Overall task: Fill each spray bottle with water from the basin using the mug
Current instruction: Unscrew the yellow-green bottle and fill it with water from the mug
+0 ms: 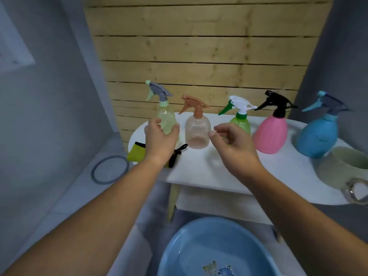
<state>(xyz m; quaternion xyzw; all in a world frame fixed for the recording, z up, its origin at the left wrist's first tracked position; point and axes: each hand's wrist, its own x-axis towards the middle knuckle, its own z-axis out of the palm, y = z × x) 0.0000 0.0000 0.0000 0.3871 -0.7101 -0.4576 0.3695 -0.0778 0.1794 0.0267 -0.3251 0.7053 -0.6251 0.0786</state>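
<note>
While the left hand grips the pale bottle at the bench's left end, the peach bottle stands just beside it. Next, the right hand hovers loosely curled, holding nothing; the basin sits low before the bench. The green bottle, pink bottle and blue bottle follow, then the mug at the right edge.

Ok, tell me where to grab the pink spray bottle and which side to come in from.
Take the pink bottle with the right hand round its upper body, just under the black sprayer, where it tapers narrow. Come from the front: it stands upright, the green bottle and blue bottle flank it, and the plank wall is behind.
</note>
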